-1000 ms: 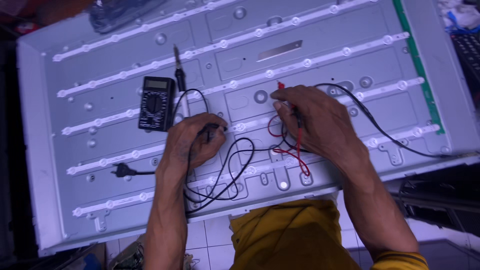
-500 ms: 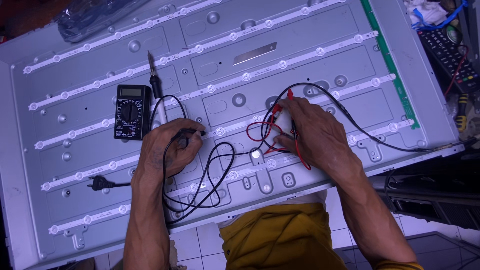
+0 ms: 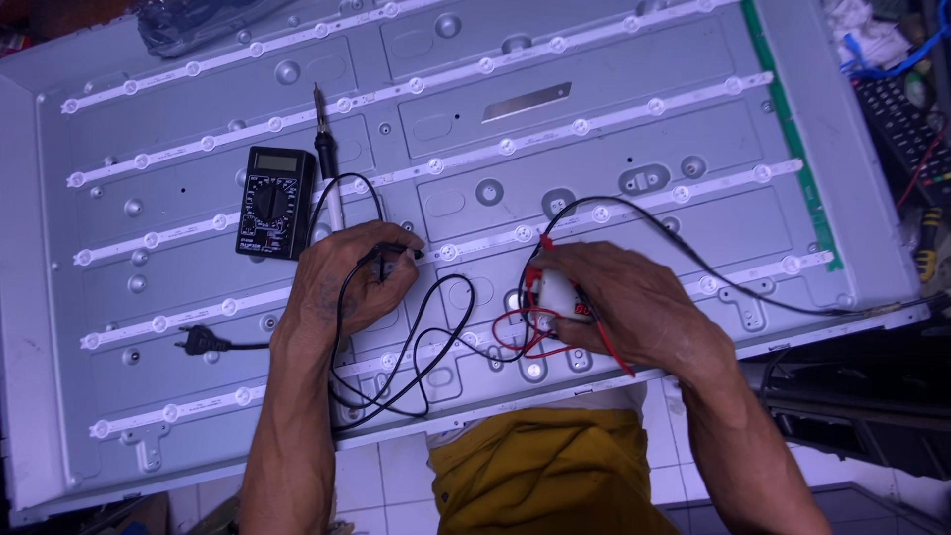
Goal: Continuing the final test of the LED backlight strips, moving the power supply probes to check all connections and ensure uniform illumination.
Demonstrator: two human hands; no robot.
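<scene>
A large grey metal television back panel (image 3: 594,168) lies flat, crossed by several white LED strips (image 3: 416,168). My left hand (image 3: 347,282) is closed on a black test probe (image 3: 401,253) whose tip touches a strip near the panel's middle. My right hand (image 3: 624,302) grips a small white box (image 3: 555,292) with red wires (image 3: 515,332) looped beside it, resting on the panel's near part. Black leads (image 3: 416,367) coil between my hands. A black multimeter (image 3: 275,201) lies to the left of my left hand.
A soldering iron (image 3: 327,168) lies beside the multimeter, and a black mains plug (image 3: 198,342) rests at the near left. A green strip (image 3: 788,139) runs along the panel's right side. A keyboard (image 3: 906,124) and cables sit at the far right. White floor tiles (image 3: 386,485) show below.
The view has shifted, so the panel sits further right and lower in frame. My right hand has moved onto the white box. My left hand keeps the probe on the strip.
</scene>
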